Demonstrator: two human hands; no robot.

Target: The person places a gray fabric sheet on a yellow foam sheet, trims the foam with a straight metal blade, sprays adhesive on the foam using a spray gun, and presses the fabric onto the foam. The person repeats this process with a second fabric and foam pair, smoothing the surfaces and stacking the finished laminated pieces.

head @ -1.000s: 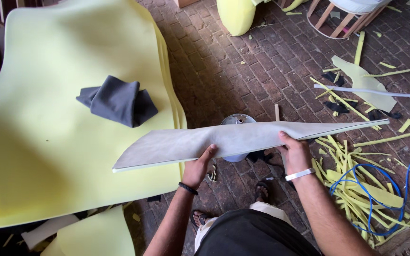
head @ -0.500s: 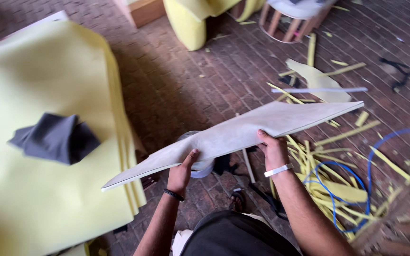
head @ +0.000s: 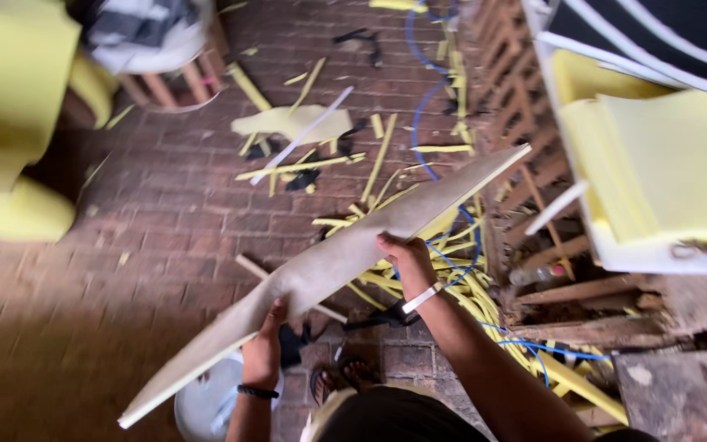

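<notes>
Board [head: 345, 262], long, thin and pale grey, held up over the brick floor [head: 124, 262], tilted from low near the left fingers to high beyond the right ones. Left hand [head: 265, 348] under the lower half, fingers curled up around the near edge, gripping the board; black band at the wrist. Right hand [head: 407, 260] further up the same edge, fingers clenched over it, thumb below, white wristband [head: 421, 297] just behind. Between the two hands, bare board only. Directly below the left fingers, white bucket [head: 206, 401], partly hidden by the low end of the board. Below and right of the right fingers, heap of yellow foam strips [head: 452, 286] on the floor, with a blue cable [head: 443, 254] winding through. Beyond the far tip of the board, more strips and an offcut of yellow foam [head: 288, 123]. Well right of the right hand, wooden frame [head: 533, 188] with stacked foam sheets [head: 664, 164] on top. Far left, blurred, big yellow foam block [head: 10, 123].
</notes>
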